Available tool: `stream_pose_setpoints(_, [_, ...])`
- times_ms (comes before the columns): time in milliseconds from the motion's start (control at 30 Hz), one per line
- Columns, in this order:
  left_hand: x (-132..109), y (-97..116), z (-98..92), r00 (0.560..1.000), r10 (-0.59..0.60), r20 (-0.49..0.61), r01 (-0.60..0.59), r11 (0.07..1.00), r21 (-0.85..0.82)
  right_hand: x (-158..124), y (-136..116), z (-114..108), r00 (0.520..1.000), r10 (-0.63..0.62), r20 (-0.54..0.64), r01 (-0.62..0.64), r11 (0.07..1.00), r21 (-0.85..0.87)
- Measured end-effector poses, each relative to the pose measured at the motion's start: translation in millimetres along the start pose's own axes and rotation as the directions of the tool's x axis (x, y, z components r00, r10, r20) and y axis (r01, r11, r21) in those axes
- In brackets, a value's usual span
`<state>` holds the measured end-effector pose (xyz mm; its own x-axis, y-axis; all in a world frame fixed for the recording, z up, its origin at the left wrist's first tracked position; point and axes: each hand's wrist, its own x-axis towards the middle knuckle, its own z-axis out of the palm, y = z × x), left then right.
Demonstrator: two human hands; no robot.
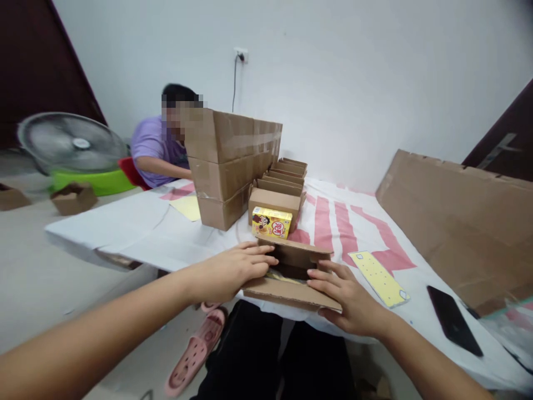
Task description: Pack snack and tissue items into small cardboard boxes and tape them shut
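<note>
A small cardboard box [287, 291] with its top open stands at the table's near edge, in front of me. Around its left end are the fingers of my left hand [244, 266], the tips reaching over the opening. My right hand [345, 297] grips the right end, fingers over the edge and thumb lower down. Something yellow shows inside the box, mostly hidden by the near flap. Just beyond, a yellow printed snack box [271, 222] leans against another open cardboard box [277, 201].
Taped cardboard boxes [233, 166] form a tall stack, with a row of open boxes [287, 172] beside it. A yellow card [378, 278], a black phone [453, 320] and a large cardboard sheet [458, 228] are on the right. Behind the stack sits a person [152, 147], near a fan [75, 141].
</note>
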<state>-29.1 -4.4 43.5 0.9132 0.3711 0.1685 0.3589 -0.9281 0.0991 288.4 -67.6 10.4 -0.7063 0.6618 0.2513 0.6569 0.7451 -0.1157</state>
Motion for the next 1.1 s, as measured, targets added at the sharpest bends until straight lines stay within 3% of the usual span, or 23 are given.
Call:
stream_pose_setpoints(100, [6.6,7.7,-9.6,0.987,0.073,0.141,-0.089,0.990,0.107,6.2,-0.8,-2.9,0.997,-0.036,0.065,0.043,0.993,-0.106])
stream_pose_setpoints(200, [8.4,10.4,-11.4,0.975,0.089,0.204,-0.138,0.961,0.239,6.2,-1.3,-5.2,0.999,-0.039,0.023,0.043,0.976,-0.214])
stream_pose_setpoints(300, [6.0,8.5,-5.5,0.990,0.049,0.134,-0.100,0.907,0.410,-1.0,2.9,-7.9,0.994,-0.058,-0.091,0.028,0.952,-0.304])
stream_pose_setpoints(433, [1.6,6.0,7.4,0.992,-0.126,-0.006,0.109,0.831,0.546,-12.8,14.2,-11.7,0.983,-0.022,-0.180,-0.037,0.947,-0.318])
stream_pose_setpoints(567, [0.7,7.4,23.8,0.959,-0.281,-0.018,0.253,0.829,0.498,-19.0,18.6,-15.5,0.995,0.054,-0.082,-0.071,0.973,-0.219])
stream_pose_setpoints(700, [1.2,7.5,40.6,0.919,-0.378,-0.111,0.393,0.877,0.277,-18.0,16.5,-25.0,0.994,0.105,-0.039,-0.108,0.990,-0.091])
stream_pose_setpoints(900, [2.7,11.2,49.0,0.880,-0.453,-0.144,0.475,0.850,0.228,11.6,12.1,-35.7,0.975,0.201,-0.091,-0.204,0.979,-0.029])
stream_pose_setpoints(1000, [3.7,14.3,49.0,0.876,-0.465,-0.130,0.483,0.828,0.285,37.5,14.6,-30.5,0.986,0.163,0.047,-0.162,0.986,-0.025])
stream_pose_setpoints(1100, [4.2,16.2,47.0,0.878,-0.468,-0.099,0.470,0.805,0.363,59.7,24.7,-16.2,0.963,0.191,0.190,-0.189,0.982,-0.028])
